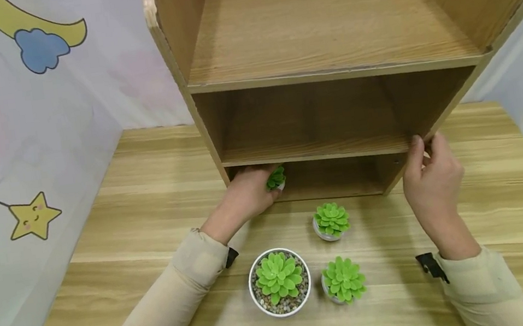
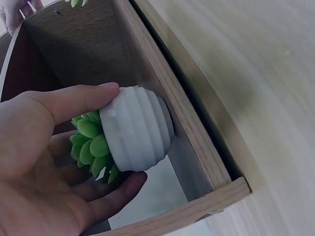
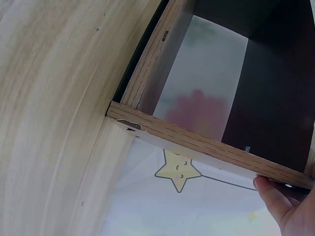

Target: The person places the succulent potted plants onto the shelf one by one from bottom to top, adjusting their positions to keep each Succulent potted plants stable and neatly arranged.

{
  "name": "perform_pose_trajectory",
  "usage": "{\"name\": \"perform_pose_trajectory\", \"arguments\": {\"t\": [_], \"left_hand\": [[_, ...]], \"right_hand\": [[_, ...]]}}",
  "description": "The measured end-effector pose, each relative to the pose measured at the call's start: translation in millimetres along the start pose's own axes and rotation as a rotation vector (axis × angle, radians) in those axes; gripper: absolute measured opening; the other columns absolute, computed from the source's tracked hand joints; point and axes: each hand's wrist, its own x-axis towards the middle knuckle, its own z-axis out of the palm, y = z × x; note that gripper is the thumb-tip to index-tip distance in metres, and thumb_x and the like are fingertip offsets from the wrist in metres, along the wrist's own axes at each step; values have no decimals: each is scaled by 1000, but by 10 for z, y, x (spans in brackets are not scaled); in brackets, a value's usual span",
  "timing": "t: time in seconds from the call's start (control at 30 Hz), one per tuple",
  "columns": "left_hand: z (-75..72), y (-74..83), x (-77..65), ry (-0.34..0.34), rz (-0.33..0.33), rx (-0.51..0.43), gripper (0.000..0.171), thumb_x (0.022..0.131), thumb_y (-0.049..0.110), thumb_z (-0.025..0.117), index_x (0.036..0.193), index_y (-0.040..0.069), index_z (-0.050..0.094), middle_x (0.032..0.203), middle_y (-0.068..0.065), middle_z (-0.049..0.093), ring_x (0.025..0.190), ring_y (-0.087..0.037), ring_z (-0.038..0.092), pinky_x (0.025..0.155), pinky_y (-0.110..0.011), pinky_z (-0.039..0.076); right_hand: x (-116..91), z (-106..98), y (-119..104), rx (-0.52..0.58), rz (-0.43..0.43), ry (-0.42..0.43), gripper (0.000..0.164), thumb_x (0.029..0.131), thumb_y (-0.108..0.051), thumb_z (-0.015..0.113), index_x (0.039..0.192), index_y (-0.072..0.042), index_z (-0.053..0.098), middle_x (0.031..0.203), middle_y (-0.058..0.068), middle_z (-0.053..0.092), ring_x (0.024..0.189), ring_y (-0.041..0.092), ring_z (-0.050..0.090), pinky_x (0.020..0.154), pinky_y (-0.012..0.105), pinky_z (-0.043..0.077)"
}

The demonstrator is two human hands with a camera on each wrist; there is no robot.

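Observation:
My left hand (image 1: pixel 251 191) reaches into the left end of the shelf's lowest compartment. Its thumb and fingers grip a small potted succulent (image 2: pixel 135 129) by its white ribbed pot, green leaves toward the palm. The pot's base is at the compartment floor; whether it bears on it I cannot tell. At the right side panel of the wooden shelf (image 1: pixel 338 70), my right hand (image 1: pixel 434 179) holds the panel's front edge near the middle board, thumb on the near side. Its other fingers are partly hidden in the right wrist view.
In front of the shelf stand two small potted succulents, one nearer the shelf (image 1: pixel 331 221) and one below it (image 1: pixel 343 280). Left of them is a larger white pot with a succulent and pebbles (image 1: pixel 279 283). The wood-grain table (image 1: pixel 147 200) meets a printed cloth wall (image 1: pixel 15 135).

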Motion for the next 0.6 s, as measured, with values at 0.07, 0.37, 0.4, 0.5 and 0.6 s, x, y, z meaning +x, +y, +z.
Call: {"name": "perform_pose_trajectory", "arguments": {"t": [0.07,0.37,0.4,0.5,0.6], "left_hand": [[2,6,10,4,1,-1,60,84,34,63,139,21,42,108,-10,63,100,-31,54,89,-42,39],[19,-2,28,1,6,-31,60,85,34,63,140,23,40,106,-9,64,97,-28,56,86,-41,40],[19,-3,28,2,7,-31,60,85,34,63,139,22,41,107,-9,64,98,-29,55,87,-41,40],[13,-10,22,5,3,-28,59,85,34,63,139,21,42,106,-9,64,101,-31,54,89,-42,38],[2,-21,13,3,3,-37,60,85,34,63,139,21,41,108,-10,63,102,-32,53,90,-43,38]], "right_hand": [[13,-9,3,-12,-8,-1,27,94,-17,47,91,8,57,83,17,63,83,25,63,67,3,38],[-25,-20,39,-63,-14,-4,30,95,-20,44,91,7,57,85,18,62,84,25,62,67,2,37],[-26,-21,40,-65,-15,-4,30,95,-20,44,91,7,57,85,18,61,84,25,62,67,2,37],[-24,-14,34,-67,-19,-3,30,95,-20,44,91,7,57,86,18,61,85,25,62,67,2,37],[-18,-1,17,-69,-14,2,30,95,-20,44,91,7,56,85,18,61,84,24,62,67,3,38]]}}
